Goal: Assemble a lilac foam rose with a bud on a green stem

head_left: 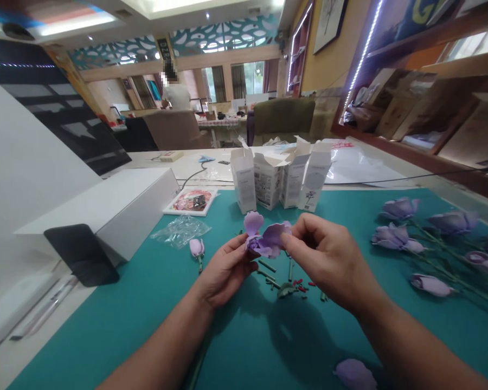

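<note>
While the head view looks forward and down over a green mat (pixel 154 319), a row of white cartons (pixel 244 187) with raised flaps stands at the far edge of it. Directly in front of the cartons, between the two hands, is a purple flower (pixel 263 244) with spread petals. The left hand (pixel 225 271) holds it from the left, thumb and fingers drawn close around its lower part; the exact grip beneath the petals is partly hidden, though it seems to be near the flower's base. The right hand (pixel 331 257) pinches a petal on the flower's right side between thumb and forefinger, the other fingers curled in.

Nearer the person than the cartons, below the flower, lie green stem pieces (pixel 267 265), small red bits (pixel 299 282) and a green leaf piece (pixel 286 291). Left of the cartons are a pale purple bud (pixel 196 247), crumpled clear plastic (pixel 181 230), a white-rimmed tray (pixel 167 210) and, farther left, a dark phone (pixel 81 254) leaning against a large white box (pixel 106 203). Well to the right of the cartons, long-stemmed purple flowers (pixel 392 235) lie in a bunch. Beyond the cartons stands an olive armchair (pixel 284 120).
</note>
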Motion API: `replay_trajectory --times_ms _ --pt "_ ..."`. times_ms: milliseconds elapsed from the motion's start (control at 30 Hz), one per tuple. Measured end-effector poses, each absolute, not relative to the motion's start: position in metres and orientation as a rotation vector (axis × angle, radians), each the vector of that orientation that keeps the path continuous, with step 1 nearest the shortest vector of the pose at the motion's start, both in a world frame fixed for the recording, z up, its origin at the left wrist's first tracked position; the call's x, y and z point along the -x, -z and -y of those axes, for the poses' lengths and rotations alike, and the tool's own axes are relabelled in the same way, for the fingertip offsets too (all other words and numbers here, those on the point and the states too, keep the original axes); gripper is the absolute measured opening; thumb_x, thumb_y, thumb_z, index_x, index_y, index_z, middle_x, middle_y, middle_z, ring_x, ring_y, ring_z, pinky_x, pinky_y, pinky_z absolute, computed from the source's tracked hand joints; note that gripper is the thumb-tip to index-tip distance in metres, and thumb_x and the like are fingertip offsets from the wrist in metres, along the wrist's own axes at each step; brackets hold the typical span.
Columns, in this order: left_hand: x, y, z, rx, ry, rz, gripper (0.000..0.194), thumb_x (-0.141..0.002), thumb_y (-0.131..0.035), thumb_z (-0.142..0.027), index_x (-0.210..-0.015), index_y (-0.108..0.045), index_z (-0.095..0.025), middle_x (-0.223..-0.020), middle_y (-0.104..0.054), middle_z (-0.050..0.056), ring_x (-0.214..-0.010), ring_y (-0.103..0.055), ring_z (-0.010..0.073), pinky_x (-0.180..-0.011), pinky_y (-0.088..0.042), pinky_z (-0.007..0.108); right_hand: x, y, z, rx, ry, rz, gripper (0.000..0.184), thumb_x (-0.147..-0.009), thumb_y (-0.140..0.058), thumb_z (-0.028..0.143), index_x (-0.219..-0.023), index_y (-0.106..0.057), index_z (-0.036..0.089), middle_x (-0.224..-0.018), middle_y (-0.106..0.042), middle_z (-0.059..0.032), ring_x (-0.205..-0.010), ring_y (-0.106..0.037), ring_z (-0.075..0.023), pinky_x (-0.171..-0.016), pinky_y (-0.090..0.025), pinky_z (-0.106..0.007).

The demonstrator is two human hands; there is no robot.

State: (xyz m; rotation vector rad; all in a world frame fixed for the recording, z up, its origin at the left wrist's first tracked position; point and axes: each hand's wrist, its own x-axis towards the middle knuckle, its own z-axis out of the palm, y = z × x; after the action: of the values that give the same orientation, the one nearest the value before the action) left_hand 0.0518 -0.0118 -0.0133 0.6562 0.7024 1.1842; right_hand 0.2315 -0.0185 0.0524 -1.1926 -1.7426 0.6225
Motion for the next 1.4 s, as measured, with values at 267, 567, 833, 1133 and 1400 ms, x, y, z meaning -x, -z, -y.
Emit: replay_trajectory --times_ms 267,567,833,1133,1400 --pt "-0.052 0.013 0.012 -0.623 -1.208 -0.685 0.041 -0.063 -0.088 -0.028 -0.1 -0.074 -0.018 -0.087 -0.071 0.003 -0.076 -0.062 0.012 -0.07 -0.051 0.024 -0.231 -0.049 0.018 1.199 -0.565 1.833 0.029 -0.082 -0.053 0.029 -0.057 -0.04 0.022 -0.048 -0.044 0.0064 -0.045 -0.039 -0.0077 -0.041 -0.029 -0.021" --pt "-0.052 0.011 0.014 -0.619 -1.246 -0.667 0.038 -0.062 -0.088 -0.029 -0.096 -0.074 -0.019 -0.084 -0.071 0.001 -0.074 -0.062 0.0106 -0.07 -0.052 0.023 -0.232 -0.047 0.014 1.198 -0.539 1.832 0.03 -0.085 -0.054 0.029 -0.058 -0.041 0.022 -0.048 -0.044 0.0065 -0.044 -0.039 -0.0081 -0.042 -0.029 -0.022" --pt "-0.057 0.009 0.015 -0.669 -1.238 -0.66 0.035 -0.063 -0.088 -0.027 -0.094 -0.075 -0.018 -0.082 -0.071 0.002 -0.072 -0.062 0.0105 -0.069 -0.052 0.021 -0.229 -0.042 0.009 1.105 -0.503 1.848 0.024 -0.085 -0.054 0.024 -0.062 -0.048 0.02 -0.078 -0.058 -0.0026 -0.065 -0.052 -0.0131 -0.057 -0.038 -0.027" --pt "-0.057 0.009 0.015 -0.693 -1.223 -0.684 0.035 -0.064 -0.087 -0.027 -0.095 -0.076 -0.017 -0.091 -0.073 0.005 -0.077 -0.063 0.0124 -0.074 -0.051 0.023 -0.227 -0.039 0.006 1.086 -0.488 1.876 0.025 -0.084 -0.054 0.02 -0.061 -0.045 0.02 -0.077 -0.054 -0.0023 -0.067 -0.051 -0.0137 -0.059 -0.037 -0.028" --pt "-0.059 0.009 0.017 -0.756 -1.223 -0.736 0.039 -0.066 -0.086 -0.034 -0.099 -0.077 -0.016 -0.098 -0.073 0.008 -0.082 -0.063 0.014 -0.078 -0.049 0.024 -0.227 -0.037 0.004 1.076 -0.454 1.898 0.026 -0.083 -0.054 0.017 -0.06 -0.042 0.021 -0.074 -0.053 -0.0015 -0.067 -0.05 -0.0138 -0.061 -0.037 -0.028"
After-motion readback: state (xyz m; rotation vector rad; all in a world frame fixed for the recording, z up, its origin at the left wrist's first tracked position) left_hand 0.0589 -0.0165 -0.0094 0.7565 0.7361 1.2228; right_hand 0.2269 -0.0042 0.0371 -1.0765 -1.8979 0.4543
